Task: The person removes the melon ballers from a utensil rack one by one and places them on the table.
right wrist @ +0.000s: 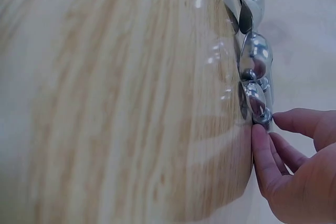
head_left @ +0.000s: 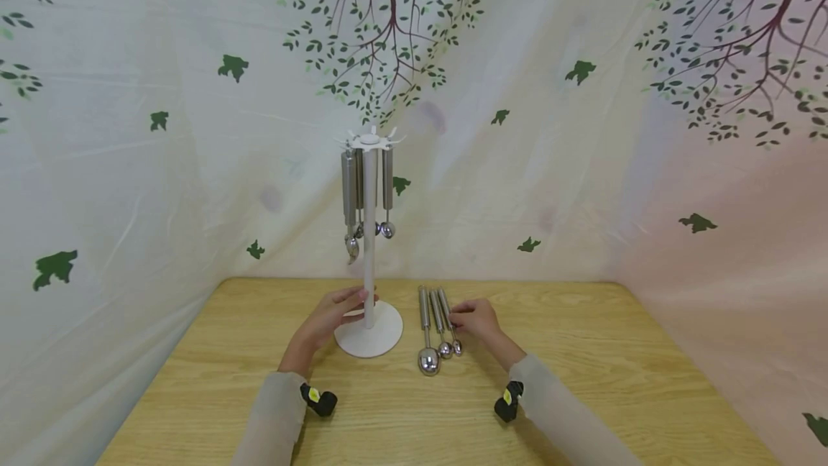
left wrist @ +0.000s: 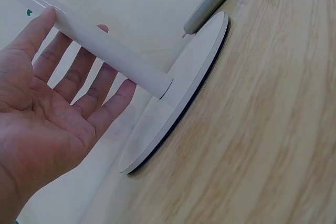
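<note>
A white utensil stand (head_left: 369, 236) with a round base stands upright on the table. My left hand (head_left: 336, 315) holds its pole low down, thumb on one side and fingers behind, as the left wrist view also shows. Right of the base lie three steel scoops side by side, bowls toward me: a large scoop (head_left: 428, 360), a middle scoop (head_left: 444, 349) and a small scoop (head_left: 457, 346). At the small scoop's handle, my right hand (head_left: 477, 318) pinches with thumb and fingers. In the right wrist view, the bowls (right wrist: 256, 53) rest face down.
Several steel utensils (head_left: 349, 185) hang by their handles from the hooked top (head_left: 370, 139) of the stand. The wooden table (head_left: 556, 380) ends at a pale cloth backdrop (head_left: 550, 185) printed with leaves and branches.
</note>
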Available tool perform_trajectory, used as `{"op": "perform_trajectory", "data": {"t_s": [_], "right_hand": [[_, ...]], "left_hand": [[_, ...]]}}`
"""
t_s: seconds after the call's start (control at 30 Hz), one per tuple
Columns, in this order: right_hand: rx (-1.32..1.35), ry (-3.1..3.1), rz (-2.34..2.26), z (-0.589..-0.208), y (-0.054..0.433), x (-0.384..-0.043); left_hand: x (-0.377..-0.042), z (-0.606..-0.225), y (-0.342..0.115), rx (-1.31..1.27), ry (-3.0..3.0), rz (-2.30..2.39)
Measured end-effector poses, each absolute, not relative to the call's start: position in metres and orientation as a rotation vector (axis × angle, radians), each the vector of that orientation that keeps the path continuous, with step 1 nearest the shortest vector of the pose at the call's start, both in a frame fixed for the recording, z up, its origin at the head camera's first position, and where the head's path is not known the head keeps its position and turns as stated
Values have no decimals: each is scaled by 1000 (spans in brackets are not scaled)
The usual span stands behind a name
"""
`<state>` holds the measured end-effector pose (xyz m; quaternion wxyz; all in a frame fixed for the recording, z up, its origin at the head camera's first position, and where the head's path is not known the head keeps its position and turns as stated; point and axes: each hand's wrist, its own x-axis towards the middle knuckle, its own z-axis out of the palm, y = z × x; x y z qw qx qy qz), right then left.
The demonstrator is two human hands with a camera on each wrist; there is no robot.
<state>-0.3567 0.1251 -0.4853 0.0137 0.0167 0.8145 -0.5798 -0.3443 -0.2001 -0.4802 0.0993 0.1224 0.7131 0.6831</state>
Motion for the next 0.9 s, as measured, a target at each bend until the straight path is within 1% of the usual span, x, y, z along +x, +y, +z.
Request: {"op": "perform_trajectory", "data": {"t_s": [0.53, 0.77, 0.9], "right_hand": [[-32, 2453, -1832, -489, 132, -360], [21, 2471, -1863, -478, 128, -361], [-8, 2489, -1899, -467, 124, -361]], "left_hand": [[-343, -479, -199, 368, 2103, 2032], [-342, -479, -198, 371, 2096, 2033], [-343, -479, -198, 358, 2095, 2029]]}}
